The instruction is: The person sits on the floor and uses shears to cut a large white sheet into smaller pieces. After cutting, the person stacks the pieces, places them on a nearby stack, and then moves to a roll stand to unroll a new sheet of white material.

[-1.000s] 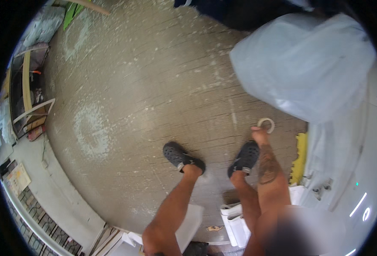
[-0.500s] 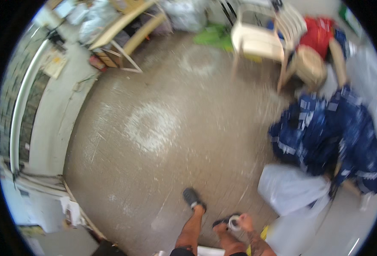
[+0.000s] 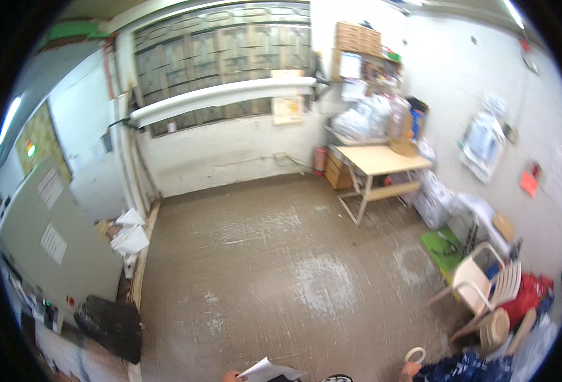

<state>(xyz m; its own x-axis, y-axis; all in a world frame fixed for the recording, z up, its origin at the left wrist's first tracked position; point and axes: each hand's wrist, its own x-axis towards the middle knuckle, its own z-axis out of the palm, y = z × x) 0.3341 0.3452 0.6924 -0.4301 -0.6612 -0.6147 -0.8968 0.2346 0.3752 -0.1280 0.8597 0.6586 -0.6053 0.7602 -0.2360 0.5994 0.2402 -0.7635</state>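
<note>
At the bottom edge, my left hand (image 3: pixel 232 376) grips the corner of a white sheet of paper (image 3: pixel 271 369), and only its fingers show. Farther right, my right hand (image 3: pixel 410 370) is closed on a roll of pale tape (image 3: pixel 414 354), whose ring stands up above the fingers. Dark blue patterned cloth (image 3: pixel 465 370) lies right beside that hand. Part of a dark shoe (image 3: pixel 337 378) shows between my hands. The lower part of the sheet is cut off by the frame.
A light wooden table (image 3: pixel 383 159) stands at the back, with a fire extinguisher (image 3: pixel 320 160) to its left. To the right are a cream plastic chair (image 3: pixel 478 286) and a red bundle (image 3: pixel 528 298). A grey cabinet (image 3: pixel 55 235) and black bag (image 3: pixel 110 326) stand left.
My view has swung up and to the left, bringing in the window wall and cabinet. The paper and my left hand have come into view. The tape roll stays in my right hand.
</note>
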